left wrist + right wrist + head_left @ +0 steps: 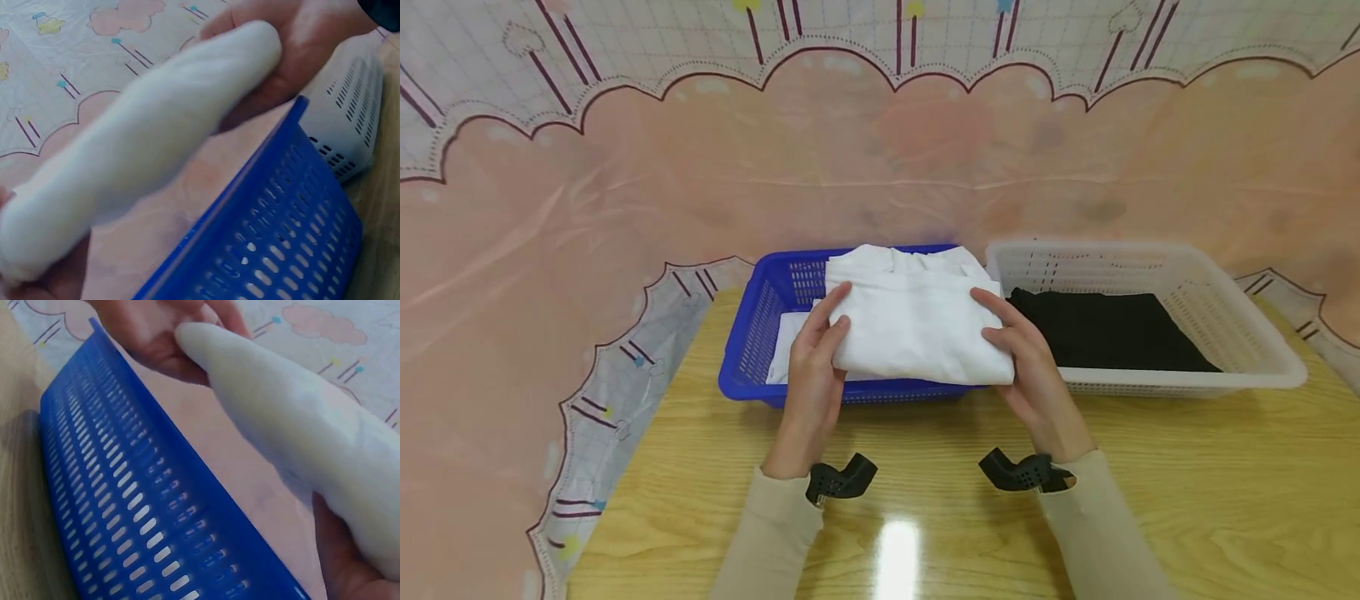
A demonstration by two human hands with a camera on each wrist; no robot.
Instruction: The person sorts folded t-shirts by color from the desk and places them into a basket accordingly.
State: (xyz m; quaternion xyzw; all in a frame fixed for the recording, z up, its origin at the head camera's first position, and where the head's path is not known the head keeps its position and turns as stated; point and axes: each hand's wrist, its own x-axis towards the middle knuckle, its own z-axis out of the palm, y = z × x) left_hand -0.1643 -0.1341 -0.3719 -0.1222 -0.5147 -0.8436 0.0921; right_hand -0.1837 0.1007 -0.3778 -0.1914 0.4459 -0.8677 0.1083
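Note:
A folded white shirt [921, 325] is held up above the front of the blue basket [756, 337]. My left hand [812, 358] grips its left edge, thumb on top and fingers partly beneath. At the opposite edge, my right hand [1030, 358] holds it the same way. In the left wrist view the shirt [137, 131] appears edge-on as a thick rounded roll, clear of the basket rim. Other white folded cloth [781, 346] lies inside the blue basket, mostly covered by the shirt.
To the right stands a white basket [1255, 342] with folded black cloth [1105, 329] inside. Both baskets sit on a wooden table [700, 500], before a patterned pink sheet [662, 192]. Black wrist cameras [842, 479] are worn on both wrists.

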